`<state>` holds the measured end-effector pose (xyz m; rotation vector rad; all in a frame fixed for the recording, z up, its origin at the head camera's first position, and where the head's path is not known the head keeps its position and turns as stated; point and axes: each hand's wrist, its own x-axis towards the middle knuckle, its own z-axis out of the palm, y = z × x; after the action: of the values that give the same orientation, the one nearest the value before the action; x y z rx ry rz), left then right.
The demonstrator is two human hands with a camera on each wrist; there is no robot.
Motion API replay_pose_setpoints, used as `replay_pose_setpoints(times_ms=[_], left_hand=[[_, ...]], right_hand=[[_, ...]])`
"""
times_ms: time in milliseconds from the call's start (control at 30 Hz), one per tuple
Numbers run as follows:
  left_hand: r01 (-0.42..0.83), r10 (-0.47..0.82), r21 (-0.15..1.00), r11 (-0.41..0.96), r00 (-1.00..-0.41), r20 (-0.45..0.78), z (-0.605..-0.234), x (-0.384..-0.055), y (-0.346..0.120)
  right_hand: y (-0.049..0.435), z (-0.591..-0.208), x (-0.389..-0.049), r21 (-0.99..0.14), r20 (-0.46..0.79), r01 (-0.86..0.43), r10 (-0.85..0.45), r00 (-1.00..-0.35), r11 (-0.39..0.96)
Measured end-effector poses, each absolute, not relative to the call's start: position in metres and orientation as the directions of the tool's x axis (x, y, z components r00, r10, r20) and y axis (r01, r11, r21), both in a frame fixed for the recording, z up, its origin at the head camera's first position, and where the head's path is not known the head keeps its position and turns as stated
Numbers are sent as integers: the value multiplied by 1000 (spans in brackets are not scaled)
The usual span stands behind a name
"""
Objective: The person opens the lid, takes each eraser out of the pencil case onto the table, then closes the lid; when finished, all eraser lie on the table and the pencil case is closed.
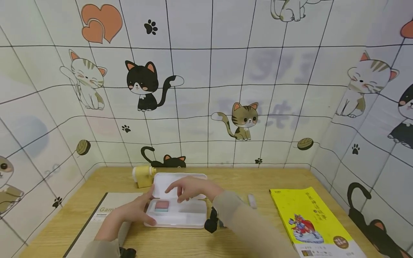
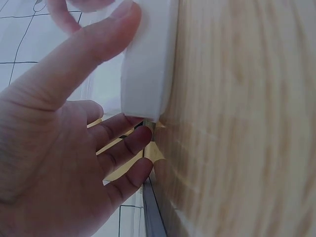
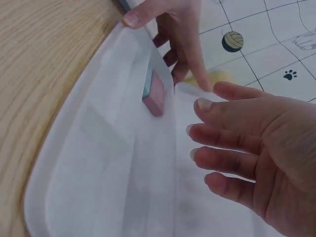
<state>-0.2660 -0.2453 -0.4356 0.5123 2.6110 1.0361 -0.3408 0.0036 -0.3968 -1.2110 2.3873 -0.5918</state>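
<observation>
A white pencil case (image 1: pixel 193 208) lies on the wooden table with its lid raised at the back. Inside its left part sits a pink and teal eraser (image 1: pixel 162 205), seen close up in the right wrist view too (image 3: pixel 156 95). My left hand (image 1: pixel 133 210) holds the case at its left end, thumb on the front corner and index finger up by the lid. In the left wrist view, the other fingers of that hand (image 2: pixel 54 148) lie beside the case's end. Over the hinge and lid hovers my right hand (image 1: pixel 193 187), fingers loosely bent, holding nothing.
Behind the case at the left stands a yellow object with a white end (image 1: pixel 144 175). A pale notebook (image 1: pixel 109 206) lies under my left forearm. To the right are a small white stick-like piece (image 1: pixel 252 201) and a yellow book (image 1: pixel 303 208). Cat-patterned wall covering encloses the table.
</observation>
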Motion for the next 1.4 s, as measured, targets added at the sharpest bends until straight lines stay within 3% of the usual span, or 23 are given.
replay_pose_setpoints(times_ms=[133,600,1400], left_hand=[[232,441,703,672,-889,-128,-435,-266,-244],[254,457,705,663,-882,-113,-435,-270,-242],[255,473,735,628,-875,-101,-436,-269,-249]], right_hand=[[-10,-399,-337,-584,-185,-609,-819,-543,536],[-32,-414,-326,-564,-272,-562,-778,-565,605],[-47,-419,-323,-357,-224,-754,-834,-504,551]])
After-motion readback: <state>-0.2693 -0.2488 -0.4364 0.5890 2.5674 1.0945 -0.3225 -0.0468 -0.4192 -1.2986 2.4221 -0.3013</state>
